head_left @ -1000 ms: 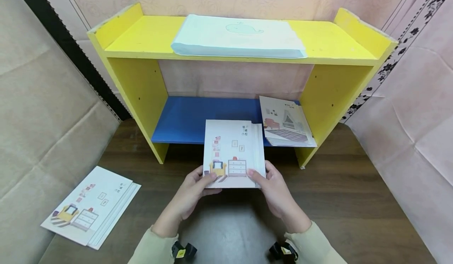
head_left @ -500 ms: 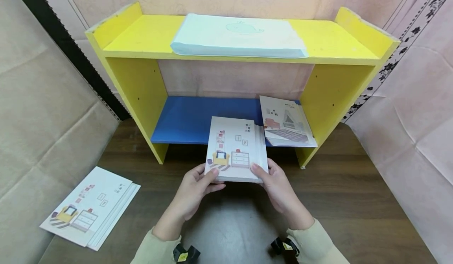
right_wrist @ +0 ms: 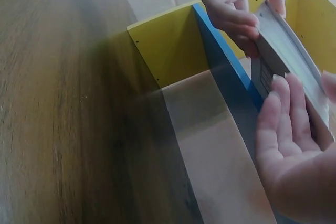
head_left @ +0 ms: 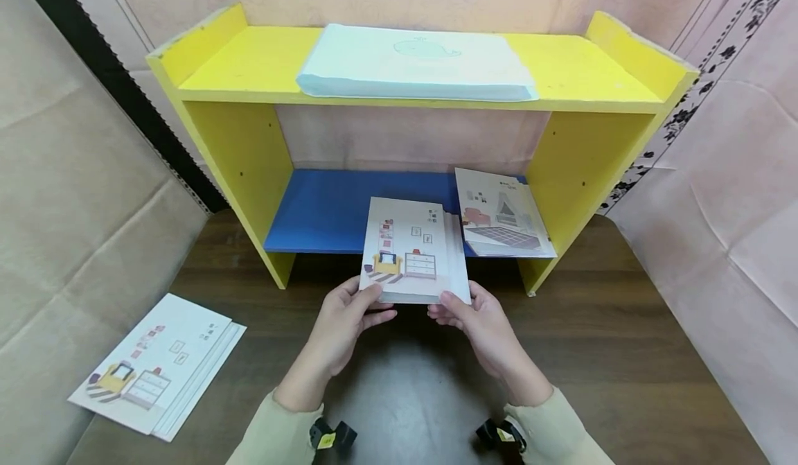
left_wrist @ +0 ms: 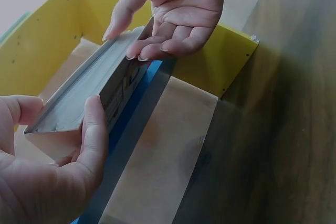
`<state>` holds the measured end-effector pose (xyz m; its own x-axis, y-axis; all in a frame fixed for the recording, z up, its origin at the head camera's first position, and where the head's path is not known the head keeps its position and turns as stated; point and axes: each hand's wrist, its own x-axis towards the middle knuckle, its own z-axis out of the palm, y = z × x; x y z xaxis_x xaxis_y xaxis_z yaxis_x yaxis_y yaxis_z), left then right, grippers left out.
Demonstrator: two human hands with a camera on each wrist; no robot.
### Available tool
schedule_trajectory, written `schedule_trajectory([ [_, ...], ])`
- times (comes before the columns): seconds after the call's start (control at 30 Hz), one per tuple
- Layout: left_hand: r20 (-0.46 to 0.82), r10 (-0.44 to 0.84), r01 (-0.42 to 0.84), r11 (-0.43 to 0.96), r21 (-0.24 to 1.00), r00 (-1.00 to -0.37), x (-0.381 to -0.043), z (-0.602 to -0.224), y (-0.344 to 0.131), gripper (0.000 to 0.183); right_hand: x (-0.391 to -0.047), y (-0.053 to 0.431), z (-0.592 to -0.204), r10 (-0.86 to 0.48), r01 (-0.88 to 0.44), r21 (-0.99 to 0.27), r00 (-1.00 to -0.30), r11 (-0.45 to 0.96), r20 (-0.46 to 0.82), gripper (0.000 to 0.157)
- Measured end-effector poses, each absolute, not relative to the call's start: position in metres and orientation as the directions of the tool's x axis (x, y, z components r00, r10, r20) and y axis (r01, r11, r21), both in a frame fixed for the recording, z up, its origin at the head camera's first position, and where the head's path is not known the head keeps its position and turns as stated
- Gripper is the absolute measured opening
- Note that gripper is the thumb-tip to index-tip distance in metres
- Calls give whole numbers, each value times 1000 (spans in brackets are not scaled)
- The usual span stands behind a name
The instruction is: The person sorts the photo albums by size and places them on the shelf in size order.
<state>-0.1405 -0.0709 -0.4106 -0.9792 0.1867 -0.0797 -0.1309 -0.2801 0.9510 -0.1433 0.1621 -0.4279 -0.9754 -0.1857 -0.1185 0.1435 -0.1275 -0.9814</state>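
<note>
Between both hands is a stack of white booklets (head_left: 405,240), its top cover printed with a yellow armchair and a chest of drawers. My left hand (head_left: 339,323) pinches its near left corner, thumb above and fingers below. At the near right corner my right hand (head_left: 483,330) grips it the same way. The far end overlaps the front of the blue shelf (head_left: 324,208) in the head view. In the left wrist view the page edges (left_wrist: 84,85) face the camera, framed by the covers. More booklets (head_left: 508,215) lie at the right end of the blue shelf.
A yellow shelf unit (head_left: 227,167) stands at the back, with a pale blue package (head_left: 418,63) bearing a whale picture on top. Another fanned stack of booklets (head_left: 158,368) lies on the dark wooden table (head_left: 623,354) at left. Cloth-covered walls (head_left: 717,229) flank the space.
Both hands have carried the booklet stack slightly forward toward the blue shelf, its far end now overlapping more of it. The other booklets and the package stay put.
</note>
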Motion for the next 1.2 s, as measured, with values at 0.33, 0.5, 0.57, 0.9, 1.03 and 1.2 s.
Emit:
schedule_trajectory([
  [0.33, -80, 240, -144, -260, 955, -967, -168, -409, -70, 42, -161, 154, -428, -46, 129, -970, -991, -207, -122, 45],
  [0.5, -80, 253, -150, -273, 950, -964, -182, -408, -68, 47, -170, 151, -426, 0, 126, -968, -992, -218, -129, 47],
  [0.57, -90, 248, -158, -268, 950, -964, -187, -409, -68, 47, -174, 150, -424, 11, 127, -965, -991, -230, -134, 48],
  [0.9, -185, 237, -234, -196, 952, -954, -202, -410, -61, 61, -188, 147, -419, 106, 137, -959, -980, -246, -167, 47],
  [1.03, -197, 200, -237, -200, 951, -960, -205, -409, -59, 63, -191, 146, -418, 117, 144, -961, -978, -237, -175, 47],
  [1.2, -221, 184, -251, -155, 956, -958, -210, -411, -59, 66, -193, 145, -418, 128, 153, -962, -974, -224, -185, 47],
])
